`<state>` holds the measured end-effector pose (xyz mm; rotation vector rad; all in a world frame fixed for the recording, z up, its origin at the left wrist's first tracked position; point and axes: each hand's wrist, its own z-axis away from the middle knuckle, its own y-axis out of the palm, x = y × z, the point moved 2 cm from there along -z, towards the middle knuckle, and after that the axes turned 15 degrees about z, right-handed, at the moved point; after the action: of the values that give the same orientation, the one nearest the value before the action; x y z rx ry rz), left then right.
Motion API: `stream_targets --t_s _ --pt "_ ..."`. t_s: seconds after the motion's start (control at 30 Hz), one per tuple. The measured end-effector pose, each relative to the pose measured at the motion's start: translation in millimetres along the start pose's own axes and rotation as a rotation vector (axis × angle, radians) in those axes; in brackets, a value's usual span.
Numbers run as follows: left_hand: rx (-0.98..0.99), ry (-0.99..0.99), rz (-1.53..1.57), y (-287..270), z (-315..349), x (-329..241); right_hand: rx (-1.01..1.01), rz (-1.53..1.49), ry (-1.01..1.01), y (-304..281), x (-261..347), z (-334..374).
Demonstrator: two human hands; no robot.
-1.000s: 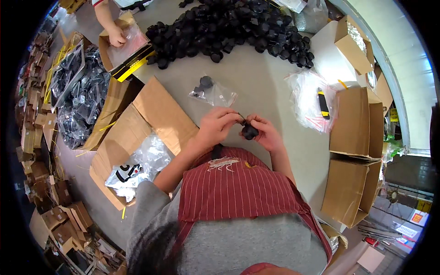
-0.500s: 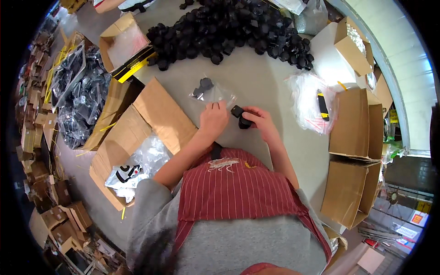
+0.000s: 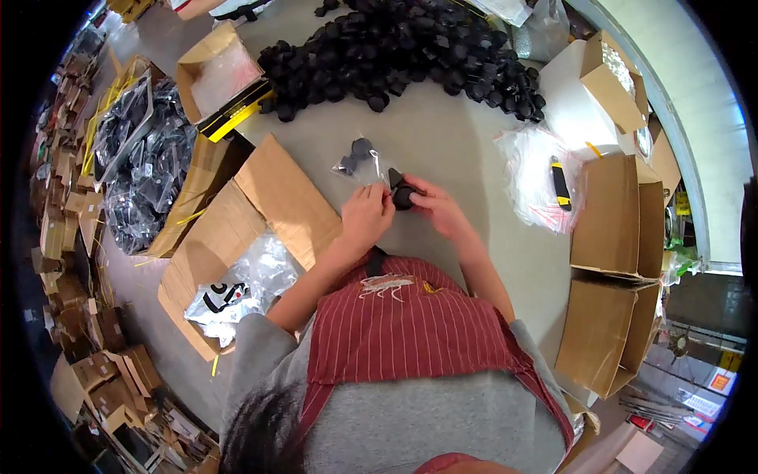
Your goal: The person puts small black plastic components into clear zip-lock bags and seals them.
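My left hand [image 3: 369, 213] is closed on the mouth of a small clear plastic bag [image 3: 377, 165]. Inside that bag, at its far end, lies a small black part [image 3: 358, 153]. In my right hand [image 3: 439, 207] is another small black plastic part [image 3: 402, 192], rounded at one end and angular at the other. It is pinched between thumb and fingers at the bag's opening, right against my left fingertips. Whether its tip is inside the bag I cannot tell.
A large heap of black parts [image 3: 379, 55] spreads along the table's far side. Flat clear bags [image 3: 537, 178] lie to the right under a yellow-black utility knife [image 3: 560, 186]. Open cardboard boxes [image 3: 606, 213] stand at far right. Left are an open carton [image 3: 209, 261] and a box of bagged parts [image 3: 146, 174].
My right hand has moved left, bringing its black part up to the bag's opening and turning it. The left hand keeps its hold on the bag.
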<state>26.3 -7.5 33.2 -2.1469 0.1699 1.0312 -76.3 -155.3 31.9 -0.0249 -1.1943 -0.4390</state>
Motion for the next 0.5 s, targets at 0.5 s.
stream_targets --t_s 0.5 --pt "-0.01 0.04 0.114 0 11 0 -0.158 -0.002 -0.013 -6 -34 -14"
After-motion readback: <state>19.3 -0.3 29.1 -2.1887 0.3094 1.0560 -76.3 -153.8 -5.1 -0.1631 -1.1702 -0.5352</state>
